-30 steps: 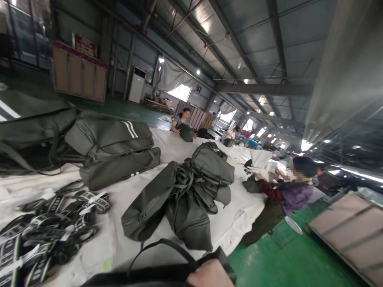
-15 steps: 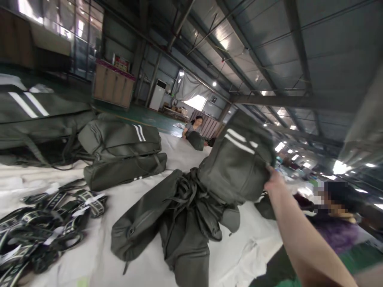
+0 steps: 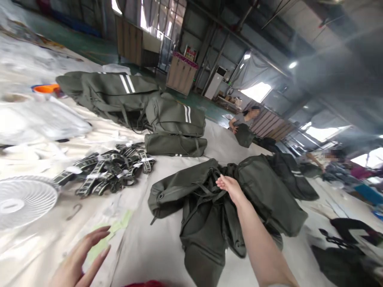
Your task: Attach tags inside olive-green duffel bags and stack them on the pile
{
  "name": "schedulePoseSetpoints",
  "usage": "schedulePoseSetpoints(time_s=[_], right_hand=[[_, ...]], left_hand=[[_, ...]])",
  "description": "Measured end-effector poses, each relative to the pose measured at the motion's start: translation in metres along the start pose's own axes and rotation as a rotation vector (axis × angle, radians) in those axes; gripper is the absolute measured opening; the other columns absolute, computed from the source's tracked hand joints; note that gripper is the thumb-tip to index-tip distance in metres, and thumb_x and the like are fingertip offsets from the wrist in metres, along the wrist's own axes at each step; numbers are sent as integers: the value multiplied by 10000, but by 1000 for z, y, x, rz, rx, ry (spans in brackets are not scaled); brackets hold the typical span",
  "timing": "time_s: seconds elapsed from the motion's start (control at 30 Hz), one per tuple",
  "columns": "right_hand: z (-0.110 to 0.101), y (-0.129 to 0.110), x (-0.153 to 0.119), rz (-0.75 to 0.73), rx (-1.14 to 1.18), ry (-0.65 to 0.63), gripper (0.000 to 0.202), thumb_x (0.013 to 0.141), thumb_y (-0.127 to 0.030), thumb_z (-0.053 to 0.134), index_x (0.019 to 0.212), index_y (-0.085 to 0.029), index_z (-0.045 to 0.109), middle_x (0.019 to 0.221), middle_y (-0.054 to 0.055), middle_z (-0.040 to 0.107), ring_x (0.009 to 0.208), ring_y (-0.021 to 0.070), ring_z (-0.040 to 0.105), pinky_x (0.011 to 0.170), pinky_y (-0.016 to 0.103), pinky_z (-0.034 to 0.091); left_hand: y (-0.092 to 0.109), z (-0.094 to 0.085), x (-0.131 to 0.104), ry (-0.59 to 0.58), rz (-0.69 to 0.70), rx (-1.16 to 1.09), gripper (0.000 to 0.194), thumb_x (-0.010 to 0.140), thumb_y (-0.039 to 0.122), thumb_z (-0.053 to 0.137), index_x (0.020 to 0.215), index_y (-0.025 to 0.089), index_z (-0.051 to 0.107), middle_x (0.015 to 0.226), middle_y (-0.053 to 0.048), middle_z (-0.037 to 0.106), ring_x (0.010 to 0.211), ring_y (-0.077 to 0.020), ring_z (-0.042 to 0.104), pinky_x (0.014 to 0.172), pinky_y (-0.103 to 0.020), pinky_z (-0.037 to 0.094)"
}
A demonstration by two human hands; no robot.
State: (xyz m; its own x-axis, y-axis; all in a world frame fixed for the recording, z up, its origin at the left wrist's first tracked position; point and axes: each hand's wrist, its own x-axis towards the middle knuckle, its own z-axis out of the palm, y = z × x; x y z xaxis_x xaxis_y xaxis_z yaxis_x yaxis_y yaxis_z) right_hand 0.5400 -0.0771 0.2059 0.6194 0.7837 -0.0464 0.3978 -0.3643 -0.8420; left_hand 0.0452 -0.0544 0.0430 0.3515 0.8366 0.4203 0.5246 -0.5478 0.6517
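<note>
Several dark green bags lie heaped on the white-covered table; one long bag [image 3: 182, 185] points left and another bag [image 3: 272, 191] lies to the right. My right hand [image 3: 229, 187] is at the middle of this heap, over the gathered straps [image 3: 209, 185]. Its fingers are curled together, and what is between them is hidden. At the lower left, my left hand [image 3: 85, 257] hovers with fingers apart and nothing in it, near a pale green paper scrap [image 3: 119, 225]. Beyond the heap, a dark bag with white stripes [image 3: 293, 175] lies at the right.
Patterned webbing straps [image 3: 110, 169] lie in bundles at the left, beside a white fan grille [image 3: 28, 203]. Striped green bags [image 3: 176, 115] are stacked at the back. A person [image 3: 243, 121] handles a dark bag across the table. Black pieces [image 3: 338, 255] lie lower right.
The raised striped bag is no longer in my right hand, which has moved left onto the heap's straps. My left hand has come into view. The camera has turned left.
</note>
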Motion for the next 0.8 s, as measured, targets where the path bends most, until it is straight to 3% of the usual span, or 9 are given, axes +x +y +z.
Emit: schedulePoseSetpoints(time_s=[0.1,0.2,0.23,0.33,0.43,0.5,0.63,0.8], right_hand=[[56,2,-19,-76,-94,-132,490,886,-579,479,932,-133,677,946,132,739,840,203,702,785,319,550],[89,2,-27,-144,-271,-153,395,813,-495,603,1017,-164,675,1084,118,705,1017,240,655,950,380,483],[98,4,-27,-162,-322,-150,404,750,-423,681,1069,-175,666,1180,119,669,1115,260,609,1019,402,430],[122,11,-28,-258,-656,-151,703,585,-219,787,1259,-222,585,1450,99,475,1360,298,384,1137,422,267],[144,17,-28,-347,-1003,-138,717,634,-188,755,1318,-222,540,1448,107,477,1374,300,358,1135,433,234],[154,17,-27,-361,-1073,-122,561,728,-197,687,1277,-203,574,1341,124,573,1291,295,457,1095,433,276],[158,3,-23,-403,-1170,-136,288,812,-172,599,1087,-200,681,1092,110,697,1050,256,615,950,372,395],[137,-22,-30,-471,-1212,-133,277,781,-126,609,1033,-209,691,1017,82,720,956,215,647,851,307,444]], left_hand=[[-3,-20,1,-57,-54,-40,330,911,510,492,1114,269,592,1171,-62,676,1023,-247,673,856,-337,574],[-4,-34,-5,-157,-131,-91,368,910,542,479,1049,239,634,1125,-73,690,1004,-236,672,887,-319,549],[-4,-37,-10,-228,-160,-105,383,908,556,470,1017,235,648,1096,-73,696,993,-233,670,890,-313,540],[-5,-44,-28,-524,-245,-135,398,899,560,454,942,231,675,1009,-71,708,950,-234,666,873,-312,518],[-10,-54,-46,-759,-365,-150,436,904,526,387,851,213,686,896,-88,716,847,-251,670,783,-332,509],[-19,-62,-55,-794,-449,-146,467,903,518,351,812,203,683,863,-98,717,806,-259,667,743,-340,499],[-46,-75,-70,-690,-531,-76,459,860,549,417,920,188,694,1001,-124,714,923,-287,660,820,-362,486],[-81,-71,-83,-694,-493,-85,350,848,432,456,924,190,696,1019,-123,708,923,-277,657,826,-363,495]])
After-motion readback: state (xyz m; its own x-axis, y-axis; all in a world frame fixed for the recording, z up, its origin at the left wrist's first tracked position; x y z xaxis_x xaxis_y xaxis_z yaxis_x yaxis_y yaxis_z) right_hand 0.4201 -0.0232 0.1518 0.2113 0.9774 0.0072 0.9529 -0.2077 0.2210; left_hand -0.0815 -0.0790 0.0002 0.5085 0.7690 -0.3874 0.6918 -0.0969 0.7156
